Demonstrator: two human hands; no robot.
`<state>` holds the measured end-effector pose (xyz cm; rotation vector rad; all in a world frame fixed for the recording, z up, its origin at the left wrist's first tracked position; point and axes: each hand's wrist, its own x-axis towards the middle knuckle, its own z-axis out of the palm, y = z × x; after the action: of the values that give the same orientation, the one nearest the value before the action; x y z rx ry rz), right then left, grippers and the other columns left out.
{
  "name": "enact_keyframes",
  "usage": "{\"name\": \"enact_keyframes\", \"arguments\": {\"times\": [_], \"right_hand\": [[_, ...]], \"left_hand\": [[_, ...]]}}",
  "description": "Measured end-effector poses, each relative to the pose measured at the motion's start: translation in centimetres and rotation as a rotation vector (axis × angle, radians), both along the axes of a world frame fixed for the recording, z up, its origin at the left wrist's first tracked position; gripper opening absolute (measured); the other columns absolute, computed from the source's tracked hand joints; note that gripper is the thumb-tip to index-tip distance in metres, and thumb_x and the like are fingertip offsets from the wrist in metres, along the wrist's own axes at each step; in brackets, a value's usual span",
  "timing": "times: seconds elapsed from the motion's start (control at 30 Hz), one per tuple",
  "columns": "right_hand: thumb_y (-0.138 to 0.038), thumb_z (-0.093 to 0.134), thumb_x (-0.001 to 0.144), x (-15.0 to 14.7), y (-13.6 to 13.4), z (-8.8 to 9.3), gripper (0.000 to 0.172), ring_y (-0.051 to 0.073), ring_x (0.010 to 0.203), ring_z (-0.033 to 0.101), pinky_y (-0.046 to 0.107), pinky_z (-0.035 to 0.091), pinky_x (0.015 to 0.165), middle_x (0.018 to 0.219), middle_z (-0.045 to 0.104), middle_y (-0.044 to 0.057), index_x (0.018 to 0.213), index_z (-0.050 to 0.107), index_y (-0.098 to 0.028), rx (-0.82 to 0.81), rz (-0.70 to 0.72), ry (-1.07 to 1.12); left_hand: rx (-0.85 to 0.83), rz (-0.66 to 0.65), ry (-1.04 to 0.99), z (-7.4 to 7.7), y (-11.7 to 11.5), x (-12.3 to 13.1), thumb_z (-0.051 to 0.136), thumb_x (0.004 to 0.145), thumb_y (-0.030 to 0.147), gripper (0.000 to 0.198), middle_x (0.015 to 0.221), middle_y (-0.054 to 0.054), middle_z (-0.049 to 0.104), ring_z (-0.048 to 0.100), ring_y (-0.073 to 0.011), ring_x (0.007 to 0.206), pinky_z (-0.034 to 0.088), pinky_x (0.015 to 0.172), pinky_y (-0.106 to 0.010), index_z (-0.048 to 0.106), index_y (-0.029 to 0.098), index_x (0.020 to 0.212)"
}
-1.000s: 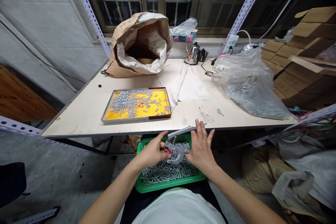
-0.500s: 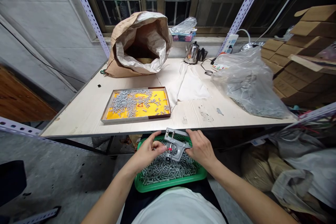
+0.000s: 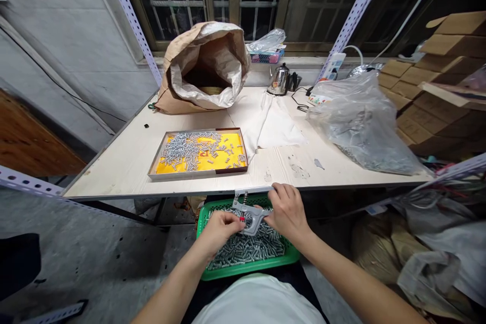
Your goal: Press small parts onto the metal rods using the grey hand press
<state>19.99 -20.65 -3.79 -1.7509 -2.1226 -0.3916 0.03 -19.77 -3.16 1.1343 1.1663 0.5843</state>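
Note:
My right hand is wrapped round the handles of grey metal snap-fastener pliers, which have a spring plunger and a red tip at the jaw. At that jaw, the thumb and fingers of my left hand are pinched together; whatever small piece they may hold is hidden. Both hands are over a green plastic basket on my lap. It is full of small silvery ribbed metal pieces, like screws or springs.
On the table lies a shallow tray with a yellow bottom and similar pieces. Behind it stands an open paper sack. A metal kettle, a clear plastic bag and stacked cardboard boxes are further right.
My left hand has closed from spread fingers into a pinch at the pliers' jaw. The pliers have shifted slightly left and turned in my right hand, and their handles look squeezed less.

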Motion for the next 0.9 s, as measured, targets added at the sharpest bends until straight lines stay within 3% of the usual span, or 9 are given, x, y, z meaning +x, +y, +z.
{"name": "enact_keyframes", "arguments": {"times": [0.13,0.23,0.37,0.43,0.53,0.6,0.73,0.83,0.9], "right_hand": [[-0.025,0.054,0.074,-0.3,-1.0,-0.4,0.032,0.028,0.112,0.043,0.048,0.027,0.107,0.114,0.053,0.016,0.102,0.055,-0.01,0.06,0.001,0.059],[-0.018,0.051,0.069,-0.5,-1.6,-1.0,0.043,0.03,0.12,0.039,0.054,0.021,0.11,0.121,0.049,0.019,0.111,0.051,-0.007,0.06,-0.056,0.084],[-0.017,0.052,0.066,0.2,-2.5,-1.9,0.05,0.031,0.126,0.034,0.057,0.017,0.111,0.129,0.045,0.019,0.115,0.048,-0.008,0.061,-0.076,0.102],[-0.016,0.05,0.066,0.9,-3.0,-2.4,0.049,0.031,0.126,0.035,0.057,0.017,0.111,0.13,0.046,0.017,0.115,0.048,-0.01,0.053,-0.069,0.088],[-0.015,0.048,0.067,2.2,-3.6,-3.2,0.048,0.031,0.124,0.038,0.059,0.019,0.11,0.129,0.047,0.016,0.115,0.048,-0.012,0.045,-0.063,0.062],[-0.015,0.048,0.066,2.9,-3.9,-3.4,0.048,0.032,0.123,0.038,0.06,0.02,0.109,0.128,0.047,0.016,0.114,0.048,-0.012,0.057,-0.069,0.054],[-0.017,0.048,0.067,3.3,-3.8,-3.1,0.044,0.033,0.123,0.037,0.062,0.02,0.109,0.126,0.047,0.017,0.111,0.049,-0.012,0.093,-0.078,0.051],[-0.017,0.049,0.068,3.0,-3.5,-2.8,0.042,0.033,0.123,0.037,0.062,0.021,0.108,0.126,0.046,0.017,0.11,0.049,-0.012,0.116,-0.072,0.052],[-0.017,0.049,0.068,2.8,-3.4,-2.8,0.042,0.033,0.123,0.037,0.062,0.021,0.108,0.127,0.046,0.017,0.11,0.049,-0.012,0.123,-0.068,0.053]], "left_hand": [[0.179,0.068,0.023,-0.3,-0.6,0.3,0.064,0.063,0.023,0.013,0.056,0.0,0.057,0.047,-0.014,0.06,0.033,0.063,-0.027,0.064,0.015,0.052],[0.363,0.127,0.056,-0.2,-1.2,0.5,0.062,0.066,0.021,0.014,0.062,-0.003,0.061,0.053,-0.0167,0.065,0.037,0.064,-0.028,0.063,0.016,0.053],[0.462,0.231,0.101,-0.3,-1.7,-0.2,0.06,0.074,0.026,0.017,0.07,-0.005,0.063,0.056,-0.0192,0.071,0.041,0.065,-0.029,0.064,0.017,0.06],[0.472,0.172,0.205,-0.4,-1.9,-1.1,0.058,0.076,0.028,0.02,0.069,-0.005,0.063,0.056,-0.0195,0.069,0.041,0.065,-0.029,0.064,0.018,0.06],[0.478,-0.079,0.401,0.2,-1.4,-2.6,0.065,0.073,0.033,0.015,0.074,-0.006,0.067,0.059,-0.0231,0.074,0.042,0.071,-0.032,0.069,0.019,0.07],[0.547,-0.121,0.528,1.2,0.5,-3.9,0.064,0.074,0.037,0.021,0.084,-0.01,0.07,0.061,-0.0262,0.082,0.042,0.077,-0.034,0.071,0.018,0.082],[0.631,0.168,0.982,3.4,8.3,-6.9,0.042,0.086,0.026,0.029,0.096,-0.015,0.069,0.061,-0.0266,0.092,0.042,0.08,-0.033,0.069,0.015,0.089],[0.498,0.194,1.15,3.8,14.2,-8.8,0.05,0.077,0.017,0.02,0.086,-0.017,0.07,0.063,-0.0283,0.088,0.043,0.073,-0.032,0.069,0.011,0.08],[0.448,0.17,1.154,3.6,16.7,-9.6,0.058,0.068,0.013,0.011,0.076,-0.016,0.069,0.064,-0.0288,0.081,0.043,0.067,-0.031,0.068,0.011,0.073]]}}
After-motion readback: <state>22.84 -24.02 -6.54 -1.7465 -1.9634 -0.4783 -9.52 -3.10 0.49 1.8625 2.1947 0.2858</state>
